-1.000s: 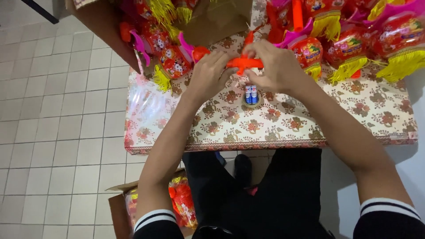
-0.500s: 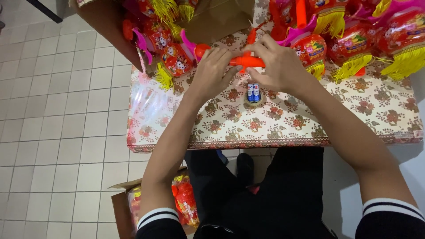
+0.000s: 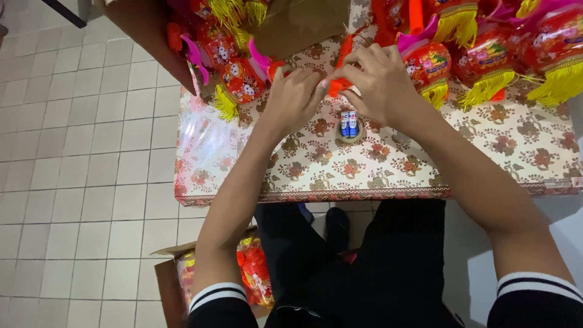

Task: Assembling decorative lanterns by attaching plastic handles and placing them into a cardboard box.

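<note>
Two hands: left hand (image 3: 294,97) and right hand (image 3: 379,79) both pinching one orange plastic piece (image 3: 336,87)
Table (image 3: 376,164): near half bare up to its front edge
Batteries (image 3: 348,123): two, upright
Lanterns (image 3: 428,64): crowding far edge, count unclear

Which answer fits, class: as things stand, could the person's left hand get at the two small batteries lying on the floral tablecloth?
Probably yes. The batteries lie in the open on the tablecloth, just below the left hand, with nothing between. However, both it and the right hand are holding an orange plastic piece.

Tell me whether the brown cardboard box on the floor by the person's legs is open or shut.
Open: the brown cardboard box has its flaps spread, and red and yellow lanterns in clear wrap show inside.
</note>
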